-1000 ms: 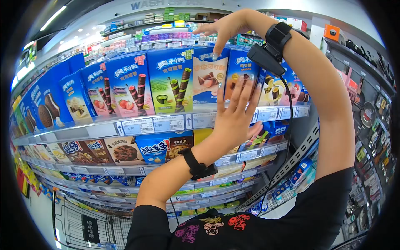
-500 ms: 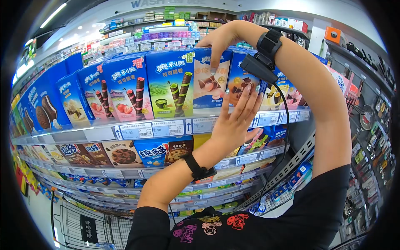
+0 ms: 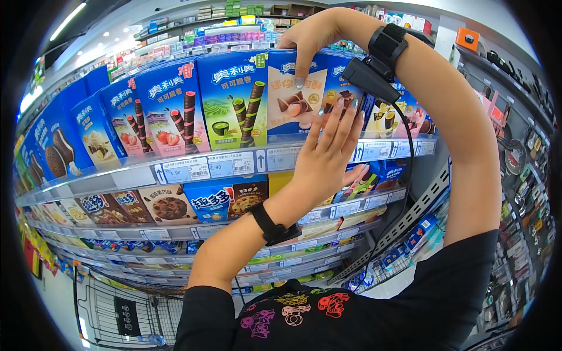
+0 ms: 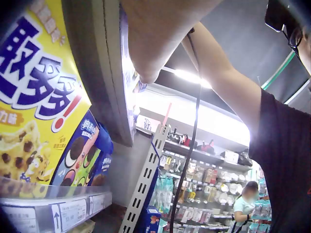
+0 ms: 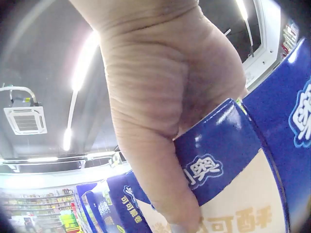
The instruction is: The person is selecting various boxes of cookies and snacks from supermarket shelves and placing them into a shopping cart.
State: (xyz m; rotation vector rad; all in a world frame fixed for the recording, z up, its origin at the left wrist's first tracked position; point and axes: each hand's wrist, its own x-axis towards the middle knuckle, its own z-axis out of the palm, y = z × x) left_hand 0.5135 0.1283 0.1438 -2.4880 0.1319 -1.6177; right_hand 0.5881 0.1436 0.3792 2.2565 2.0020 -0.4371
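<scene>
Both hands meet at one biscuit box (image 3: pixel 291 111) standing in the top shelf (image 3: pixel 205 169) row; right hand (image 3: pixel 305 42) pinches its top edge, left hand (image 3: pixel 328 155) spreads flat against its front; a crooked tug could topple the neighbouring boxes (image 3: pixel 234 99).

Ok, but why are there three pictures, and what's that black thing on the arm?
That black thing is a camera on the person's right wrist; the left wrist wears one too, and a third sits on the head. The head camera took the round picture of the shelf. There the right hand pinches the top of a blue and beige box, and the left hand lies flat on the box fronts. The right wrist picture shows that grip close up. The left wrist picture shows a yellow box lower down.
</scene>
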